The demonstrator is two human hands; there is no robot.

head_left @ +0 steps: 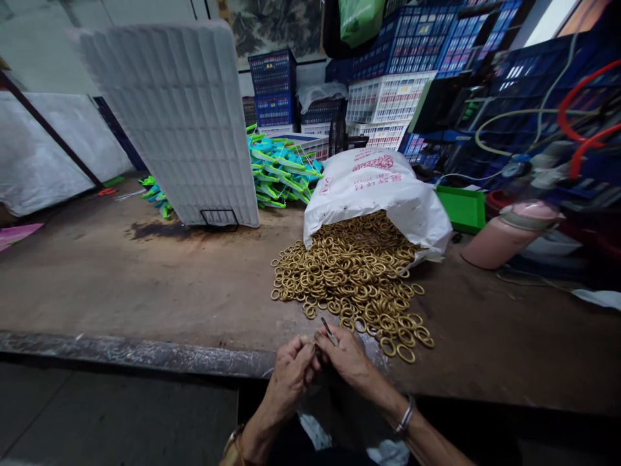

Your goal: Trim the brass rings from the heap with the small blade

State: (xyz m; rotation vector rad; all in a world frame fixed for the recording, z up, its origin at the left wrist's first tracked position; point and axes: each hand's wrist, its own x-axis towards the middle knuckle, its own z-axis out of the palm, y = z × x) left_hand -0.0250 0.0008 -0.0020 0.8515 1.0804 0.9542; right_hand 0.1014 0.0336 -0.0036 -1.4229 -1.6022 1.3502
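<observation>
At the table's front edge, my left hand [294,370] is closed, its fingertips pinched together close to my right hand. Whatever it grips is too hidden to name. My right hand [348,357] is closed around a slim metal tool [330,332], whose thin dark end sticks up past the fingers; its exact kind does not show. Just beyond both hands lies a heap of brass-coloured rings [349,275]. The rings spill from the mouth of a white woven sack [373,184] lying on its side. A few loose rings [405,351] lie close to my right hand.
A tall white ribbed panel [174,123] stands on the brown table [121,285] at left. Behind it are green and blue plastic pieces [281,171]. To the right are a pink bottle [509,233] and a green tray [460,208]. Stacked crates [388,97] fill the back.
</observation>
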